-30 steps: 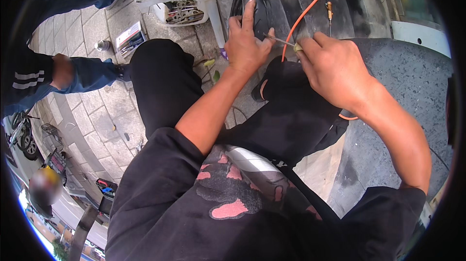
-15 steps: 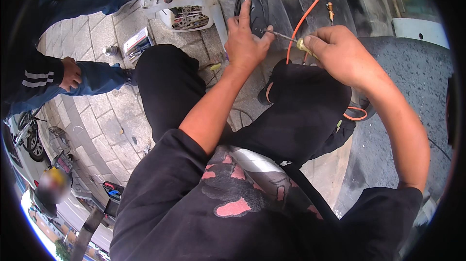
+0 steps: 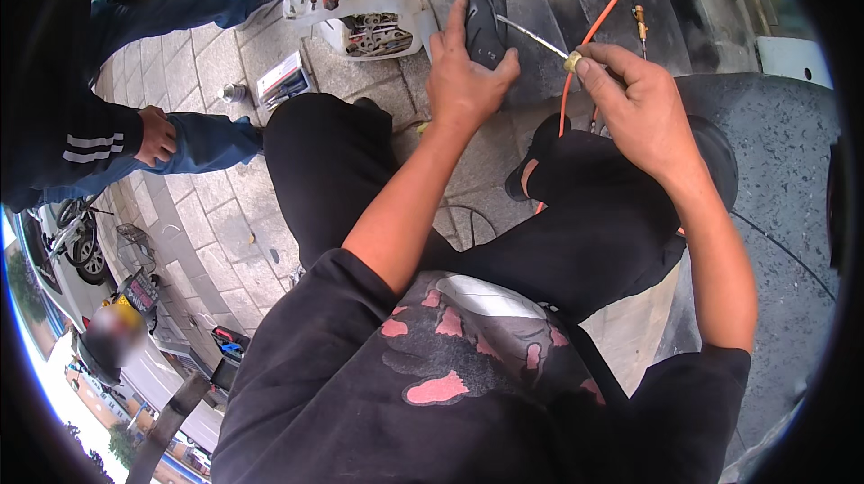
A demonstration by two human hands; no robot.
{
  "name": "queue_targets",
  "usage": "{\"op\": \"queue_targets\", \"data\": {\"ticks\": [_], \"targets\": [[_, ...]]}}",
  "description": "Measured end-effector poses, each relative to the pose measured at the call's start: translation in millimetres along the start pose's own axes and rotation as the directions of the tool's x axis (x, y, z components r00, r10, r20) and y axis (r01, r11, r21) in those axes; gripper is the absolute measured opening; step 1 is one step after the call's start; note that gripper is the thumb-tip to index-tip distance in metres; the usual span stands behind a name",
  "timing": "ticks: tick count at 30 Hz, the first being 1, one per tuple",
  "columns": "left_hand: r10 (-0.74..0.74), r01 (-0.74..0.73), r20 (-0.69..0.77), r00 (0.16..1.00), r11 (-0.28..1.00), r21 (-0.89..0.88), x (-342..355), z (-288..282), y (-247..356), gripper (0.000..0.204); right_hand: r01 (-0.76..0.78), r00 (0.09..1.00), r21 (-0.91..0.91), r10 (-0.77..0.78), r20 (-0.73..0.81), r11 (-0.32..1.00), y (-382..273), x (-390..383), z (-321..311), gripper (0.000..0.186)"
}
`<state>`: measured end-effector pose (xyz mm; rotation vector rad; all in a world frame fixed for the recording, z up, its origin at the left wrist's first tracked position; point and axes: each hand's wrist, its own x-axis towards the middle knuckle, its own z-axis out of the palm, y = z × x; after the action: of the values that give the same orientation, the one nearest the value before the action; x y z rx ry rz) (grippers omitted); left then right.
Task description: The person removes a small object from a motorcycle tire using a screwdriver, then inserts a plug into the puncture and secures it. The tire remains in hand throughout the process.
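Observation:
At the upper middle, a black grooved tyre stands on edge on a dark, smeared board. My left hand grips its near end, index finger along the left side and thumb at the right. My right hand is closed round the yellowish handle of a thin-shafted awl-like tool, pinched between thumb and forefinger. The metal shaft slants up and left, its tip touching the tyre's tread or just at it; I cannot tell whether it goes in.
An orange hose runs past my right hand, near a brass-coloured fitting. A cut-open white plastic jug holds metal parts. A flat case of tools and a small can lie on the paving. A person's legs stand at left.
The tool tip has shifted farther up the tyre, and my left thumb has come away from the shaft. More of the shaft shows. The whole view has moved slightly.

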<state>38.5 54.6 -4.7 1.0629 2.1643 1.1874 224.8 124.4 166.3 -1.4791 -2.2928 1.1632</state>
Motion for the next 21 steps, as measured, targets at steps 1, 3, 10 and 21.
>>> {"op": "queue_targets", "data": {"ticks": [1,3,10,21], "targets": [[-0.007,0.007,0.000,1.000,1.000,0.000,0,1,0,0.115,0.023,1.000,-0.016,-0.023,0.011,1.000,1,-1,1,0.037],[-0.020,0.020,0.000,1.000,1.000,0.000,1,2,0,0.115,0.070,0.997,-0.049,-0.068,0.034,0.996,4,-6,4,0.036],[0.022,-0.022,-0.017,1.000,1.000,0.015,2,4,-2,0.119,0.084,0.996,-0.109,-0.080,0.042,0.990,12,-16,5,0.032],[0.067,-0.067,0.009,0.998,0.998,0.012,-1,2,-4,0.120,0.221,0.974,-0.410,-0.219,0.052,0.885,-13,-17,-7,0.026]]}}
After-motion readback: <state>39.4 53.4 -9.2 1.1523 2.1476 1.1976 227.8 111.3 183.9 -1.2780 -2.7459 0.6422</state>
